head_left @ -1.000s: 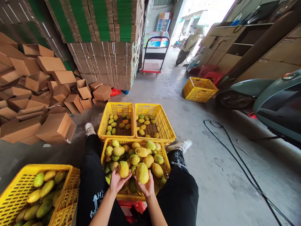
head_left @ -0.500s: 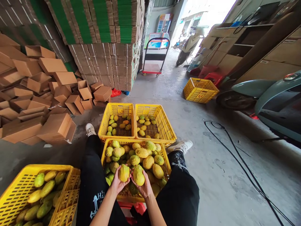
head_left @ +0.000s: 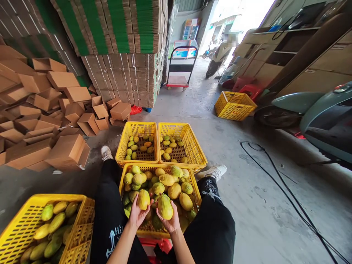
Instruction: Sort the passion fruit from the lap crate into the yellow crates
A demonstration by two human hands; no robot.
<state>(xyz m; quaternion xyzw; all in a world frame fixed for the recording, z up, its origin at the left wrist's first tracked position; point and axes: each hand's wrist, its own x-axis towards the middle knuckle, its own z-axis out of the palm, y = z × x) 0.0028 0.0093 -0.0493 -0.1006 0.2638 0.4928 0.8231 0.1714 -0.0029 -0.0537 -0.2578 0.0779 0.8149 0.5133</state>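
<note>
My left hand (head_left: 139,212) is closed around a yellow papaya (head_left: 143,200), with the fingers along its sides. In my right hand (head_left: 171,220) is a larger yellow-green papaya (head_left: 165,207), its bumpy end pointing up. Both fruits are held a small gap apart over a yellow crate (head_left: 198,198) between my legs. Heaped in that crate are more yellow and green papayas (head_left: 174,191), partly hidden by my hands.
Beyond stand two yellow crates (head_left: 118,150) (head_left: 198,152) with a few fruits each. Another fruit-filled crate (head_left: 89,220) is at the left. Cardboard boxes (head_left: 66,150) pile up behind it. A cable (head_left: 286,190) lies on the floor near a scooter (head_left: 319,113); a trolley (head_left: 177,81) stands farther back.
My hands have moved slightly apart. The papaya in my right hand has shifted a little right, and the one in my left hand has turned slightly and moved left.
</note>
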